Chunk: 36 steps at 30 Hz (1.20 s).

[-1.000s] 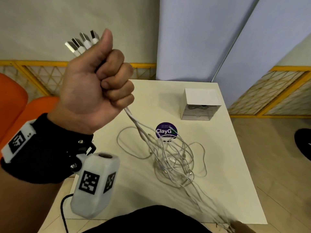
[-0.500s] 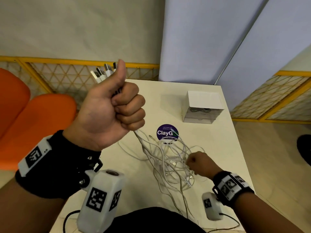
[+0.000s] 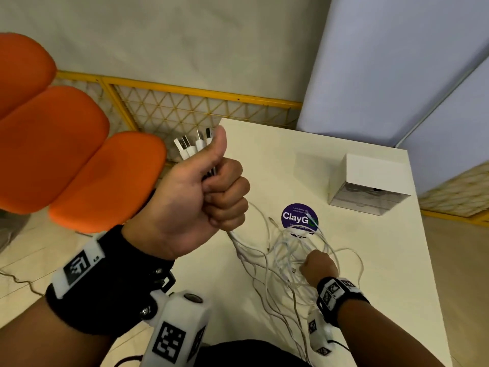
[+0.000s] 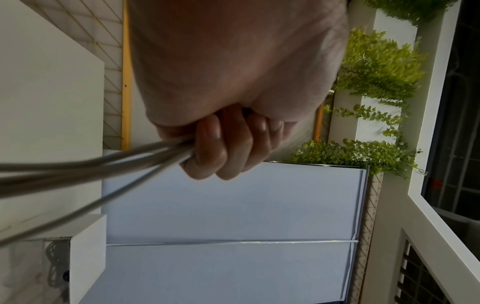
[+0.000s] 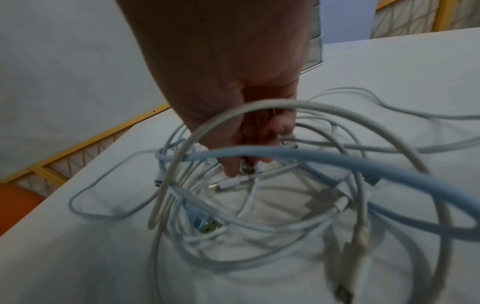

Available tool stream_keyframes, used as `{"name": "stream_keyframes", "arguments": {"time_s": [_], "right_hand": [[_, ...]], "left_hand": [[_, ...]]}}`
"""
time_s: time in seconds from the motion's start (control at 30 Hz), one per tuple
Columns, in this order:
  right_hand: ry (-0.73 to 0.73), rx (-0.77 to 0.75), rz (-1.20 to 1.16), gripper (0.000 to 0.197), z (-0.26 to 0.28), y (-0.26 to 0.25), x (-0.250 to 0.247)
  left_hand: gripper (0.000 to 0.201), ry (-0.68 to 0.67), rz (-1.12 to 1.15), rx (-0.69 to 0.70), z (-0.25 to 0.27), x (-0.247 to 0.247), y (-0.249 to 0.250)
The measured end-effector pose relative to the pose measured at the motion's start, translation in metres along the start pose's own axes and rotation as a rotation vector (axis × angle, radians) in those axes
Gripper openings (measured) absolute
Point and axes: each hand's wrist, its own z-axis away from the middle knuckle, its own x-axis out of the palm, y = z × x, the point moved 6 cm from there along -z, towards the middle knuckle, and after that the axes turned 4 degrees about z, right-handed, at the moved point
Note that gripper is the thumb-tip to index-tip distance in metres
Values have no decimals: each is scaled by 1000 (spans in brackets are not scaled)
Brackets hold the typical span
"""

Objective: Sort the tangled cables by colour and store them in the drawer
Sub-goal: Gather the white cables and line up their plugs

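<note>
L hand (image 3: 203, 197) fisted round the cables' (image 3: 288, 255) plug ends, raised to draw strands free; I watched R hand (image 3: 318, 266) pinch a connector in the tangle on the table (image 3: 370, 274), drawer (image 3: 367, 189) beyond.

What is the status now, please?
Left hand grips white cable plugs. Right hand pinches a connector in the tangle. Drawer box untouched.

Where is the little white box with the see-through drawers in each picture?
Head view: the drawer box stands at the table's far right.
Left wrist view: the box is in the bottom left corner, turned sideways.
Right wrist view: only a sliver shows, top centre, behind the right hand.
Shared landmark: the white table.
</note>
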Motion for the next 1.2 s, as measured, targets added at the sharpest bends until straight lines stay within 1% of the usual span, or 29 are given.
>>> {"name": "stream_keyframes", "arguments": {"time_s": [0.1,0.2,0.37,0.47,0.57,0.7,0.9,1.0,1.1,1.13,1.2], "right_hand": [[9,-15,44,32,1,-7,1],[12,-48,130,30,3,-16,0],[-19,-123,161,39,9,-23,-5],[-16,-119,119,31,10,-20,-14],[56,-140,75,23,17,-15,-31],[260,-212,-107,15,39,-17,-76],[383,-335,-397,14,89,-27,-163],[403,-376,-595,13,116,-32,-201],[350,-439,-815,11,140,-42,-226],[340,-457,-859,11,147,-45,-232],[329,-493,-936,12,160,-53,-243]], "left_hand": [[63,25,-6,1,1,-4,-1],[63,38,-10,0,1,-8,-2],[61,39,-36,-6,-2,-11,-7],[59,50,-74,12,-4,-12,-10],[57,35,-94,24,-8,-8,-14],[51,6,-123,36,-18,-2,-22],[34,52,-181,9,-42,3,-40],[25,95,-184,-10,-57,2,-53],[13,163,-211,-51,-69,0,-66],[12,177,-221,-63,-72,1,-70],[21,200,-247,-82,-76,4,-76]]}}
